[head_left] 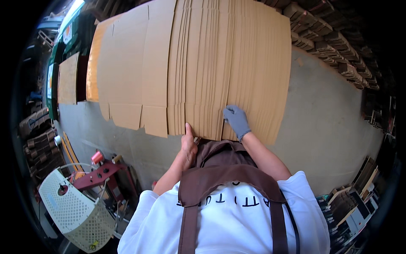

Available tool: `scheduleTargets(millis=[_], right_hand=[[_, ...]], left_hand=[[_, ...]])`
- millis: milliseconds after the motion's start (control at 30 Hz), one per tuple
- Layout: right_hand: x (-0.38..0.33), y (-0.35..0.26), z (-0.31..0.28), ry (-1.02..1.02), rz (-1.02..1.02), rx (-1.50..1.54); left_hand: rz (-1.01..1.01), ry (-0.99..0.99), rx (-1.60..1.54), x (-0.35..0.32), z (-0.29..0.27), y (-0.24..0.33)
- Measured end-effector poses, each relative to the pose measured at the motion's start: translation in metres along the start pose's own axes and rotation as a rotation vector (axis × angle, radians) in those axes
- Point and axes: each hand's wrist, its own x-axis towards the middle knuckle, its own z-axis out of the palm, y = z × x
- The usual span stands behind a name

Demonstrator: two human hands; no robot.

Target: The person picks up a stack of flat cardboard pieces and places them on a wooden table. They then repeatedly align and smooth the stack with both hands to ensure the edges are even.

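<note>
A thick stack of flat brown cardboard box blanks [198, 63] stands on edge in front of me and fills the middle of the view. My bare left hand [188, 144] grips the near lower edge of the stack, thumb up against the sheets. My right hand [237, 120], in a grey glove, lies flat with spread fingers on the sheets a little to the right. A brown apron over a white shirt shows below my arms.
A white perforated machine cover [72, 211] and a red metal frame [99, 171] stand at the lower left. Grey concrete floor [325, 127] runs along the right. Bundles of dark folded cardboard [330, 38] line the upper right. Another cardboard sheet [68, 78] leans at the left.
</note>
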Motion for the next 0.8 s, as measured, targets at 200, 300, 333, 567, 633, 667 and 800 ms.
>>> scheduleTargets(millis=[200,300,333,567,633,667,800], right_hand=[[0.018,0.015,0.011,0.117,-0.154,-0.219],[0.011,0.007,0.012,0.228,-0.251,-0.403],[0.011,0.005,0.011,0.215,-0.222,-0.392],[0.011,0.005,0.012,0.197,-0.178,-0.378],[0.012,0.005,0.01,0.201,-0.161,-0.381],[0.012,0.005,0.01,0.204,-0.164,-0.389],[0.008,0.001,0.009,0.205,-0.149,-0.404]], left_hand=[[-0.012,-0.048,0.01,0.024,-0.012,-0.006],[-0.002,-0.088,0.048,0.012,-0.008,0.0],[0.005,-0.121,0.03,0.006,-0.005,0.004],[0.024,-0.134,0.024,0.018,-0.012,0.002],[0.014,-0.164,0.002,0.012,-0.007,0.005],[0.014,-0.176,0.001,0.018,-0.009,0.003],[0.036,-0.157,-0.007,0.028,-0.014,-0.006]])
